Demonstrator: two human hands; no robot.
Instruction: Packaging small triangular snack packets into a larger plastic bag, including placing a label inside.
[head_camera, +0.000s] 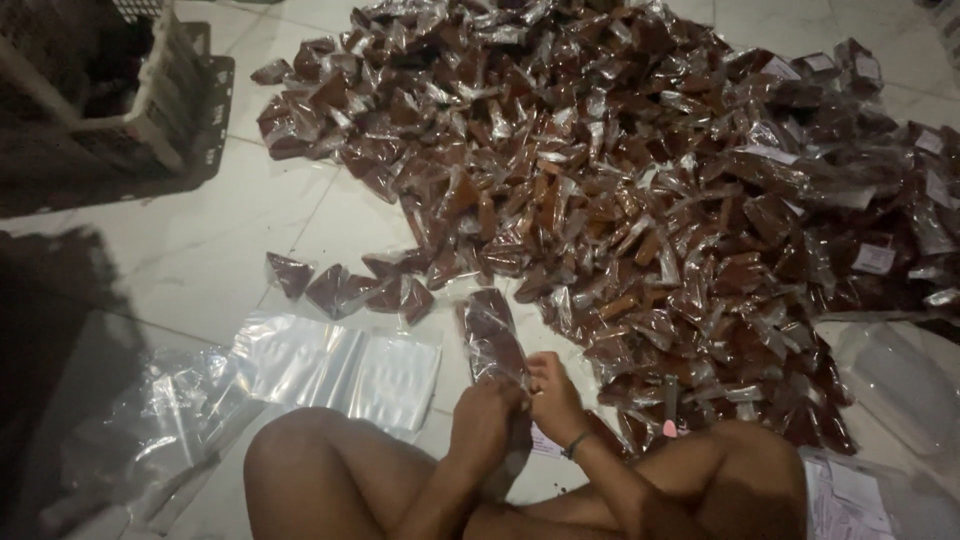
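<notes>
Bare knees frame the left hand (483, 420) and right hand (553, 398), both clenched in a grip on one long clear packet (493, 345) of brown filling, just before the big heap of filled packets (640, 180), beside which empty bags (340, 365) are left unfilled.

The lower end of the long clear packet (492, 340) vanishes behind the left hand (482, 422), so its bottom edge cannot be seen. The fingertips of the right hand (553, 398) are tucked against that packet and blur together. Far beyond both hands, the heap of brown packets (640, 190) runs off the top and right edges. Up to the left of the hands, the crate (110, 100) is cropped and too dark to read inside.
</notes>
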